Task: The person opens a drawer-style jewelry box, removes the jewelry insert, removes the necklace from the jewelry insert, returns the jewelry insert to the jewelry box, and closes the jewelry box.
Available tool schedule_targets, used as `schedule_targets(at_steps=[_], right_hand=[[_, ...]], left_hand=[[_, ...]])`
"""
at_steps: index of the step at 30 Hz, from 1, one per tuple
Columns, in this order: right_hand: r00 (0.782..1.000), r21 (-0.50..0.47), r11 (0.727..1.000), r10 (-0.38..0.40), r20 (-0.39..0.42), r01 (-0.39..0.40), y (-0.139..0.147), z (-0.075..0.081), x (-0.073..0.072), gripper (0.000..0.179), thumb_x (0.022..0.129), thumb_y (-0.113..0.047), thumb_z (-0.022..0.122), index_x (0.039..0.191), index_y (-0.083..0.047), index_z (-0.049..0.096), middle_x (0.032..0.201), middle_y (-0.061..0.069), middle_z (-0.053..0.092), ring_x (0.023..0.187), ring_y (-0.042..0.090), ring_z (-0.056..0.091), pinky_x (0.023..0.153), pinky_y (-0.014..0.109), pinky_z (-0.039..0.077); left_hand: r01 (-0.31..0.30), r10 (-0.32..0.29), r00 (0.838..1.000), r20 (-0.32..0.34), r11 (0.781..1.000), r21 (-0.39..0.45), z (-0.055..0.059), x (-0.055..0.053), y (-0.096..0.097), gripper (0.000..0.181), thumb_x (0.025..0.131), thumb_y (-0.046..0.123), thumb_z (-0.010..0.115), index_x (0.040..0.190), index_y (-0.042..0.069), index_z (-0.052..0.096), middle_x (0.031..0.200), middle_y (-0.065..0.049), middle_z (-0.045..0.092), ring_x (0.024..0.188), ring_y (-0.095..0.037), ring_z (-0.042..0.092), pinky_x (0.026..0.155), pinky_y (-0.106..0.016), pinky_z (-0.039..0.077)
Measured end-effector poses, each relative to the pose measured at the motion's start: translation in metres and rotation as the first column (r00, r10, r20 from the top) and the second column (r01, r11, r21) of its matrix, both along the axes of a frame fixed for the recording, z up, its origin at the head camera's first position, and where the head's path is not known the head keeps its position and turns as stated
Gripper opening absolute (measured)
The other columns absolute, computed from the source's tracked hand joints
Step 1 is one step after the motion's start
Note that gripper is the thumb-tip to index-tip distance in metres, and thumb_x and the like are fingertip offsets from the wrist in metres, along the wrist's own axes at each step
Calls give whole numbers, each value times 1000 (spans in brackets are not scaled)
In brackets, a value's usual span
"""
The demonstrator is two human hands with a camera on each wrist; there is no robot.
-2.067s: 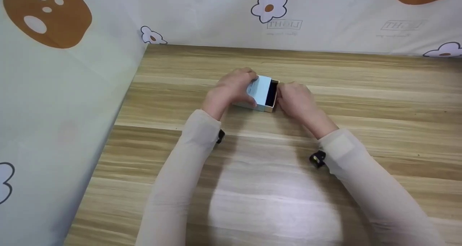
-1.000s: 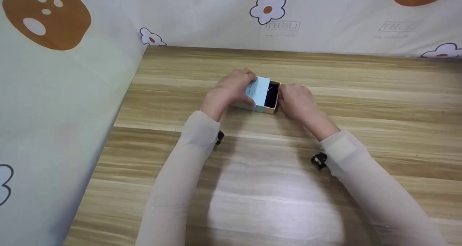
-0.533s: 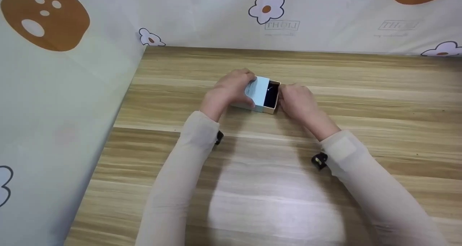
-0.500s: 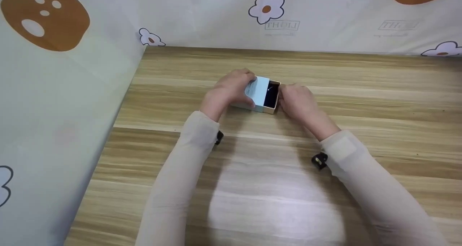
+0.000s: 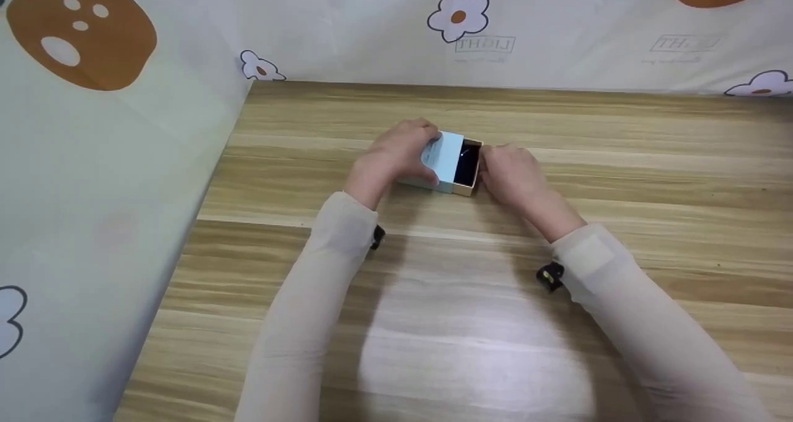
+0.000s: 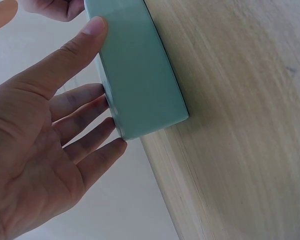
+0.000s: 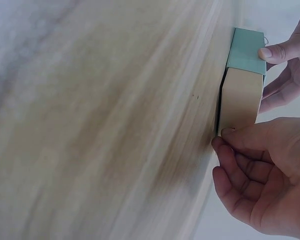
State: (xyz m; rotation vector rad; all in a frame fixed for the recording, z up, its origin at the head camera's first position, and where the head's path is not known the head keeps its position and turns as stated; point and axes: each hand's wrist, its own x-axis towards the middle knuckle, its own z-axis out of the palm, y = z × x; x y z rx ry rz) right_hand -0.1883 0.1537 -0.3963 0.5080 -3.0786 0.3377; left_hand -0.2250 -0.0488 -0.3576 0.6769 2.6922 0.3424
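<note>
A pale blue-green drawer box (image 5: 447,155) lies on the wooden table, its tan inner tray (image 7: 241,95) drawn part way out of the sleeve at the right end. Inside the tray shows a dark lining (image 5: 467,167) with a small shiny glint on it. My left hand (image 5: 393,152) grips the sleeve, thumb on the near side and fingers along the far side. At the tray's outer end, the thumb and index finger of my right hand (image 5: 511,171) pinch its edge, the other fingers curled. The rest of the tray is hidden inside the sleeve.
Wood-grain table (image 5: 477,323) surrounds the box. A pale cloth (image 5: 347,31) printed with flowers and brown shapes rises behind the table, and more of it covers the left side. Each sleeve cuff carries a small black camera (image 5: 550,276).
Over the two seconds the tray has slid slightly right out of the sleeve along with my right hand, exposing more dark lining and the glint. The last half second shows hardly any motion.
</note>
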Motion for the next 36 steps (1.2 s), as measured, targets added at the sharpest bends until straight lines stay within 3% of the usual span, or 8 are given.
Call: schedule_targets(at_steps=[36], right_hand=[[1000, 24, 1000, 3, -27, -2, 3, 1, 3, 18, 95, -6, 52, 89, 6, 64, 87, 28, 70, 80, 47, 68, 69, 59, 54]], left_hand=[[12, -12, 1000, -2, 1000, 6, 0, 0, 1, 80, 75, 31, 88, 142, 8, 50, 150, -7, 47, 136, -27, 45, 116, -37, 38]])
